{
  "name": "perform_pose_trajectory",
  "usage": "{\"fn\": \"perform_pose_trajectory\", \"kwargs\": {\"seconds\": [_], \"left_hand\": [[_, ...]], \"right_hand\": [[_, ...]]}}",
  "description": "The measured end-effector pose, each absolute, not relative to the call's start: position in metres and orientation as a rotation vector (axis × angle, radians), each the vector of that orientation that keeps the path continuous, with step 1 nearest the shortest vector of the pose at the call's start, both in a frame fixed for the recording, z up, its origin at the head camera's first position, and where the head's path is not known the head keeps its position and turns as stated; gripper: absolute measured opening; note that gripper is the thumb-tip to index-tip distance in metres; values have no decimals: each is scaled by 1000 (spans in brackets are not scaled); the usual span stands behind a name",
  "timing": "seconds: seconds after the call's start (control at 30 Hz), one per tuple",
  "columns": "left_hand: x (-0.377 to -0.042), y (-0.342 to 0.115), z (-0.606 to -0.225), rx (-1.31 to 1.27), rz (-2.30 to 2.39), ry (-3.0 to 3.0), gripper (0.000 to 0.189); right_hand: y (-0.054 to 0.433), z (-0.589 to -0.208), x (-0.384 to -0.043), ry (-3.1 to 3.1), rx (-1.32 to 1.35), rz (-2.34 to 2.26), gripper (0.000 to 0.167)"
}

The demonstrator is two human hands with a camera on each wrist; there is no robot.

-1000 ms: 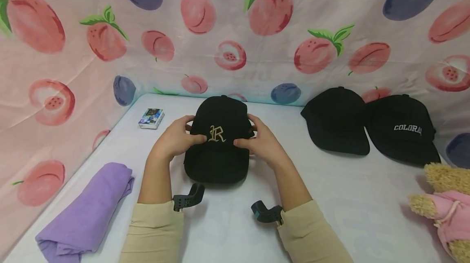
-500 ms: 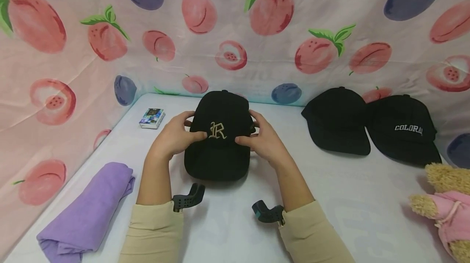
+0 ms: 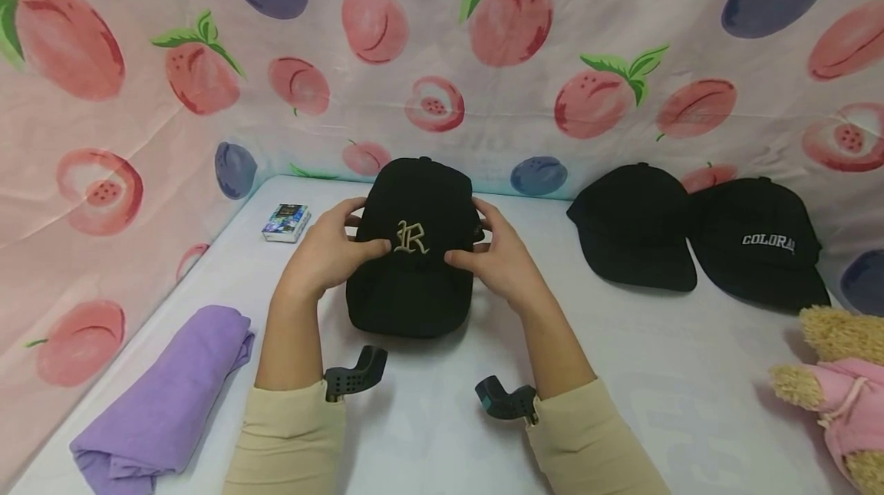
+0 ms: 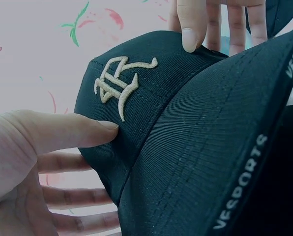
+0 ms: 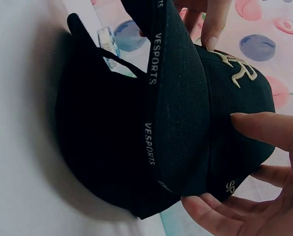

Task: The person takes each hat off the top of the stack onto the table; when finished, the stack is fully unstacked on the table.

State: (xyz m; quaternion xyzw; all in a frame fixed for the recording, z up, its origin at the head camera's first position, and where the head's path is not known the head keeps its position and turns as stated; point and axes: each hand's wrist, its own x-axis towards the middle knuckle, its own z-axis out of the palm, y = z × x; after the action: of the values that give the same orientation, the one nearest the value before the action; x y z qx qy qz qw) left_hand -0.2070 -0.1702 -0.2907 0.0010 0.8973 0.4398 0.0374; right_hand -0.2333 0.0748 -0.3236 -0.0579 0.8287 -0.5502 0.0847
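Observation:
Both hands grip a black baseball cap (image 3: 413, 299) with a gold embroidered letter on its front and the brim pointing toward me. My left hand (image 3: 330, 253) holds its left side, thumb beside the letter and fingers behind the crown. On the opposite side, my right hand (image 3: 503, 257) does the same; its thumb presses the front panel in the right wrist view. "VESPORTS" runs along the edge of the brim (image 4: 195, 132). Beneath that brim, the right wrist view shows a black shape (image 5: 95, 128) with a strap-like band, close over the white surface.
Two more black caps stand at the back right, one plain (image 3: 631, 230) and one lettered (image 3: 753, 268). A small patterned box (image 3: 285, 223) lies back left, a folded purple cloth (image 3: 166, 395) front left. A plush toy (image 3: 846, 403) sits at the right edge. Fruit-print fabric (image 3: 511, 96) hangs behind.
Held between both hands, the cap has risen a little and its gold letter sits higher in the head view. The other caps, box, cloth and toy have stayed put.

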Motion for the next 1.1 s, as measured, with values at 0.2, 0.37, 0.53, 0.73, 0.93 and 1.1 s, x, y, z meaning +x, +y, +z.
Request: {"fn": "perform_pose_trajectory", "kwargs": {"seconds": [0.2, 0.37, 0.53, 0.73, 0.93, 1.1], "left_hand": [[-205, -167, -285, -3, 1391, 2752, 79], [-204, -165, -283, 2, 1408, 2765, 80], [-204, -162, -283, 16, 1407, 2788, 80], [-204, -156, -283, 19, 1417, 2800, 79], [-204, -151, -283, 42, 1409, 2834, 79], [-204, -149, -283, 66, 1427, 2847, 78]], "right_hand": [[77, -317, -232, 2487, -190, -1658, 95], [80, -314, -232, 2500, -211, -1672, 96], [83, -312, -232, 2505, -207, -1674, 96], [89, -310, -231, 2506, -212, -1685, 96], [94, -308, -231, 2518, -194, -1673, 96], [96, -306, -231, 2537, -185, -1661, 96]]}}
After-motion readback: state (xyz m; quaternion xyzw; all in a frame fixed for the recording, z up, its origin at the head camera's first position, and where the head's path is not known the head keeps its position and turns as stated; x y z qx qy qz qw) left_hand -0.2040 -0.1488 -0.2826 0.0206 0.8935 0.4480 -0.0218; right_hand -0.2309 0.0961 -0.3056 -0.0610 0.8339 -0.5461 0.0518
